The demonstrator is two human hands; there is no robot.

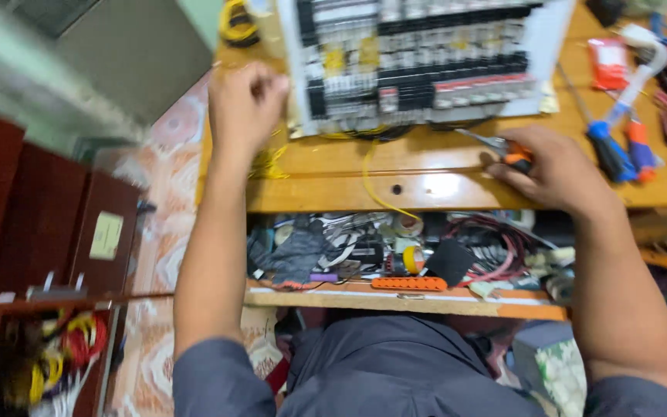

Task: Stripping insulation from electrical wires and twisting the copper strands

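My left hand (245,100) is closed at the left edge of a white electrical panel (418,58) packed with rows of breakers and black wiring; whether it grips anything I cannot tell. My right hand (553,166) rests on the wooden table (426,189) below the panel's right end, holding a small tool with orange and black handles (515,157) whose metal tip points toward the panel. A yellow wire (372,189) runs from under the panel over the table's front edge.
An open drawer (411,297) under the table holds gloves, tape rolls, red cables and an orange strip. Screwdrivers with blue and orange handles (619,147) lie at the right. Coils of coloured wire (67,351) sit low at the left beside dark red cabinets (48,216).
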